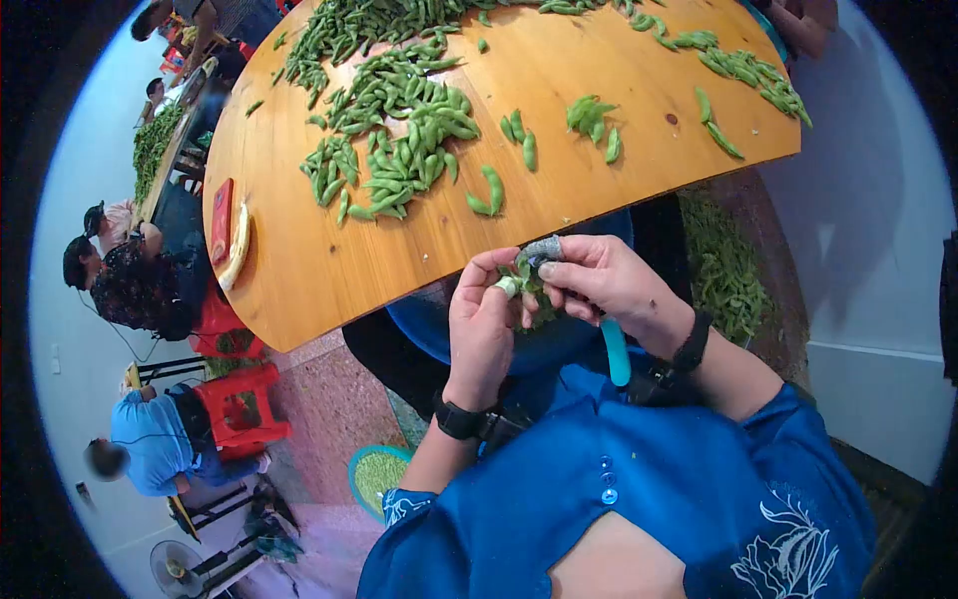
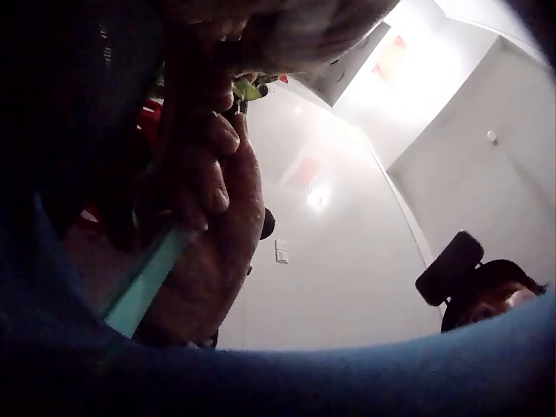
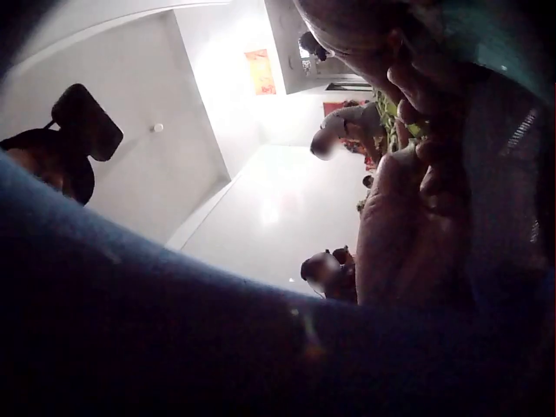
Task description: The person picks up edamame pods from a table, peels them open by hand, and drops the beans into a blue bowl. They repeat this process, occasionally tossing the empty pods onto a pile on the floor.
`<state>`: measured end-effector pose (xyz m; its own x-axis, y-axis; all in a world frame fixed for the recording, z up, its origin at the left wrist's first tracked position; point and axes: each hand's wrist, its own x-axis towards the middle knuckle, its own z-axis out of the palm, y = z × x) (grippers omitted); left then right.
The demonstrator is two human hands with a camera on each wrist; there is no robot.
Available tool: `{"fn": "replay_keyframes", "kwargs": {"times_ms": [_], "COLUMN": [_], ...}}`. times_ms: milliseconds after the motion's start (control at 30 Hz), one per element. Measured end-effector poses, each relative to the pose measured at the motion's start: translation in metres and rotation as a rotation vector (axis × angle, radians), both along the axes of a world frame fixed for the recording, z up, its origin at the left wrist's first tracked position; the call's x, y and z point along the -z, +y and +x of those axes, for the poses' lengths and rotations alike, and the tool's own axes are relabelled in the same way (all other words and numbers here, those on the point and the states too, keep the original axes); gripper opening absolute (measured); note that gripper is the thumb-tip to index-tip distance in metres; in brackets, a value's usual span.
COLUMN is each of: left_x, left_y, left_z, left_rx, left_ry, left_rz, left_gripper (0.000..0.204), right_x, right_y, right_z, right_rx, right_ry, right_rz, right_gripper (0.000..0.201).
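Observation:
Over a blue tub (image 1: 429, 329) at the table's edge, both hands work close together. My left hand (image 1: 479, 324), with white wrapping on its thumb, pinches a green soybean pod (image 1: 524, 272), mostly covered by fingers. My right hand (image 1: 624, 285) has its fingers curled round a teal-handled tool (image 1: 616, 354); the handle sticks out below the palm and its working end is hidden. Grey wrapping (image 1: 542, 249) covers a right fingertip, right at the pod. In the left wrist view the teal handle (image 2: 143, 287) shows beneath curled fingers.
Soybean pods (image 1: 409, 160) lie heaped and scattered on the wooden table (image 1: 519, 215). A red phone-like object (image 1: 222, 220) lies at its left edge. More green pods or shells (image 1: 728, 270) cover the floor at right. People sit on red stools (image 1: 239, 409) at left, near a fan (image 1: 180, 569).

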<state>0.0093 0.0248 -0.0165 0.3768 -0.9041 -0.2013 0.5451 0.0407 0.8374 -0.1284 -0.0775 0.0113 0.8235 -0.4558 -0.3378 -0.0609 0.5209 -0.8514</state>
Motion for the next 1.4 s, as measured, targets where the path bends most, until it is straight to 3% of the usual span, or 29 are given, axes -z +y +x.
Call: {"fn": "replay_keyframes", "kwargs": {"times_ms": [167,233,333,367,433,500,600,733,767,833,1000,1067,1167,1333,1400], "left_x": [0.003,0.001,-0.008,-0.011,-0.016,-0.016,-0.016,-0.01,-0.011,-0.013,-0.015,-0.017,-0.023,-0.015,-0.004], "left_y": [0.009,0.01,0.008,0.007,0.005,0.005,0.002,0.003,0.003,0.003,0.006,0.012,0.015,0.018,0.021], "left_z": [0.008,0.008,0.004,0.001,-0.005,-0.009,-0.011,-0.01,-0.011,-0.012,-0.012,-0.003,-0.006,-0.006,-0.009], "left_rx": [-0.056,-0.072,-0.116,-0.115,-0.104,-0.09,-0.099,-0.054,-0.053,-0.031,-0.076,0.179,0.179,0.221,0.167], "left_ry": [0.075,0.061,-0.115,-0.116,-0.334,-0.33,-0.471,-0.608,-0.606,-0.257,-0.29,-0.304,-0.326,-0.318,-0.299], "left_rz": [-0.019,-0.047,-0.044,-0.045,-0.059,-0.086,-0.118,-0.165,-0.165,-0.141,-0.121,0.135,0.201,0.119,-0.003], "left_gripper": [0.023,0.022,0.017,0.017,0.017,0.017,0.02,0.022,0.022,0.024,0.023,0.019,0.02,0.024,0.027], "right_x": [-0.008,-0.005,-0.002,-0.002,-0.002,-0.008,-0.015,-0.008,-0.007,-0.012,-0.01,-0.013,-0.003,-0.007,-0.005], "right_y": [-0.003,-0.003,0.002,0.004,0.008,0.011,0.012,0.014,0.013,0.013,0.012,0.014,0.016,0.014,0.013], "right_z": [-0.004,-0.005,-0.003,-0.002,0.001,-0.001,-0.003,-0.005,-0.005,-0.006,-0.007,-0.007,-0.005,-0.004,-0.004], "right_rx": [0.089,0.115,0.132,0.133,0.083,0.124,0.096,0.118,0.118,0.108,0.098,0.105,0.088,0.02,-0.003], "right_ry": [0.019,0.033,0.089,0.088,0.089,0.069,0.121,0.103,0.125,0.119,0.191,0.192,0.102,0.124,0.165], "right_rz": [0.116,0.059,-0.224,-0.224,-0.314,-0.318,-0.223,-0.464,-0.531,-0.497,-0.567,-0.799,-0.932,-0.91,-0.545], "right_gripper": [0.015,0.015,0.019,0.019,0.019,0.019,0.019,0.015,0.013,0.013,0.016,0.015,0.013,0.015,0.014]}}
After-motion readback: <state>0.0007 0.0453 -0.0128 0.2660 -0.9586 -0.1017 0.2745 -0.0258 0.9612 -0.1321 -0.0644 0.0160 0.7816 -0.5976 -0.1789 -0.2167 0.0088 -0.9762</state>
